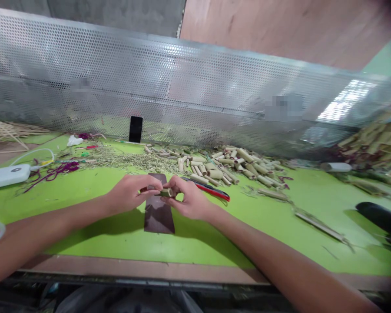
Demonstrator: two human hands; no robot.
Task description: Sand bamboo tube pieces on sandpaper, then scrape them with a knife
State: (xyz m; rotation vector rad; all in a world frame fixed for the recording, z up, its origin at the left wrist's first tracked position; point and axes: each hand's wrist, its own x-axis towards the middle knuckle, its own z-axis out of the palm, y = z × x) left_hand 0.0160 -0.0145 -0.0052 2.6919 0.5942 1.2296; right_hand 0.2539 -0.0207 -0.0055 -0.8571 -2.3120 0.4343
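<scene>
Both my hands meet above a dark rectangular sheet [158,221], possibly sandpaper, lying on the green tabletop [124,234]. My left hand [130,193] and my right hand [185,198] pinch a short green-skinned bamboo tube [166,192] between their fingers. Part of the tube is hidden by my fingers. A red-and-black handled tool [211,191] lies just beyond my right hand, apart from it.
A heap of cut bamboo tubes [215,167] and pale shavings [133,161] lie along the table's far side. There are also a black phone [136,129] against a perforated metal screen [169,82], a white power bank [8,176], and long bamboo strips [319,225].
</scene>
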